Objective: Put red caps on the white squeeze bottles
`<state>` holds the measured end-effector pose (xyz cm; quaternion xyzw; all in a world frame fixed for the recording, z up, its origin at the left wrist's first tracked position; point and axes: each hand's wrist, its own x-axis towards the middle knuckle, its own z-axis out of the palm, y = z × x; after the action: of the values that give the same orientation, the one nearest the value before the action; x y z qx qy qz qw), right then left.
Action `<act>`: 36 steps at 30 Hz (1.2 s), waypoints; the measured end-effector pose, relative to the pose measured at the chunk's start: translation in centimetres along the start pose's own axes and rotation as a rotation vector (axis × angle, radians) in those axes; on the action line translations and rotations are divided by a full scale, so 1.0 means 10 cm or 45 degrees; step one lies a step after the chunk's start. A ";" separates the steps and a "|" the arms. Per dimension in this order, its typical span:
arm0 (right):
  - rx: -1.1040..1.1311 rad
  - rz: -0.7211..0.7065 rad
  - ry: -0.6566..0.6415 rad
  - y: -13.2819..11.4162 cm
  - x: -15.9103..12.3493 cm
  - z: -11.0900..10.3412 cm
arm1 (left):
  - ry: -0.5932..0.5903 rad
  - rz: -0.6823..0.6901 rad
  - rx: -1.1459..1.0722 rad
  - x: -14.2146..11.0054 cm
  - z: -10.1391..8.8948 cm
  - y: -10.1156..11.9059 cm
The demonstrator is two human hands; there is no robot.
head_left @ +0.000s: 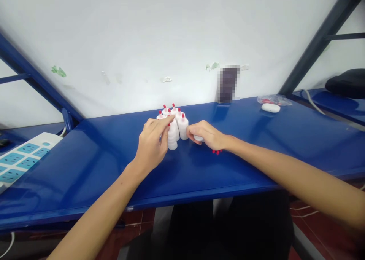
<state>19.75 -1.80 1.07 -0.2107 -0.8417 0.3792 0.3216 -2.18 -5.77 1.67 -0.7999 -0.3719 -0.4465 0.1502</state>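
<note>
On the blue surface [256, 145], near its back edge, stands a tight cluster of small white bottles [174, 123] with red pointed caps; they are upright and touch one another. The bottles are opaque, so I cannot tell if something is inside them. The left hand [152, 144] is at the front left of the cluster, its fingers loosely bent and the index finger stretched out, the tip resting on the top of the front bottle; this hand does not grip anything. The right hand [208, 135] lies just beside the cluster on its right, fingers curled around a small white bottle [198, 138] which lies low under the hand and is mostly hidden. Close under the right wrist some small red caps [217, 152] lie on the surface. Farther right, well apart from the hands, there is a white earbud case [270, 107] and behind it a clear plastic bag [275, 99] with red pieces inside. At the far left a white power strip [21, 157] lies on the edge.
</note>
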 end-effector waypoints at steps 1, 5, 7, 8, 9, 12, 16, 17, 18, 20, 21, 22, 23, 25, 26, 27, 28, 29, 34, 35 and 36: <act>0.016 0.010 0.009 0.00 0.00 0.00 | -0.006 -0.005 0.004 0.00 0.00 0.00; 0.107 0.078 0.006 -0.02 0.01 0.03 | 0.145 0.099 -0.060 0.00 -0.02 0.04; 0.156 0.091 -0.007 -0.02 0.00 0.06 | 0.274 0.225 -0.135 -0.02 -0.02 0.07; 0.173 0.080 -0.017 -0.02 0.00 0.07 | 0.314 0.281 -0.163 -0.03 -0.01 0.09; 0.187 0.054 -0.026 -0.02 0.00 0.08 | 0.331 0.324 -0.182 -0.05 0.00 0.12; 0.173 -0.082 -0.092 -0.02 -0.02 0.11 | 0.329 0.361 -0.236 -0.08 0.05 0.19; 0.078 -0.186 -0.178 -0.03 -0.02 0.14 | 0.237 0.360 -0.366 -0.11 0.09 0.25; 0.052 -0.191 -0.177 -0.04 -0.02 0.15 | 0.198 0.369 -0.405 -0.11 0.10 0.25; 0.023 -0.194 -0.170 -0.05 -0.02 0.15 | 0.161 0.379 -0.444 -0.11 0.11 0.26; -0.035 -0.198 -0.160 -0.07 -0.01 0.16 | 0.109 0.391 -0.510 -0.11 0.11 0.27; -0.056 -0.201 -0.158 -0.07 0.00 0.16 | 0.094 0.393 -0.529 -0.12 0.12 0.27; -0.069 -0.203 -0.162 -0.08 0.00 0.16 | 0.090 0.393 -0.537 -0.12 0.12 0.27; -0.078 -0.206 -0.169 -0.08 0.01 0.17 | 0.087 0.393 -0.538 -0.12 0.12 0.27; -0.087 -0.200 -0.189 -0.09 0.01 0.17 | 0.076 0.397 -0.535 -0.12 0.13 0.27; -0.085 -0.191 -0.197 -0.09 0.00 0.17 | 0.070 0.401 -0.532 -0.12 0.14 0.26; -0.076 -0.179 -0.200 -0.09 0.00 0.17 | 0.066 0.405 -0.528 -0.12 0.14 0.26; -0.059 -0.168 -0.199 -0.09 -0.01 0.17 | 0.063 0.408 -0.524 -0.12 0.14 0.26; -0.037 -0.159 -0.198 -0.09 -0.02 0.17 | 0.060 0.411 -0.520 -0.12 0.15 0.26; 0.003 -0.178 -0.195 -0.08 -0.03 0.18 | 0.045 0.399 -0.525 -0.13 0.16 0.28; -0.002 -0.191 -0.184 -0.08 -0.03 0.19 | 0.045 0.397 -0.525 -0.14 0.16 0.29; 0.002 -0.209 -0.171 -0.09 -0.03 0.19 | 0.049 0.396 -0.522 -0.14 0.15 0.29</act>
<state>18.55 -3.50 0.68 -0.1148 -0.8756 0.3653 0.2944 0.40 -7.50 -0.03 -0.8526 -0.1434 -0.4991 0.0588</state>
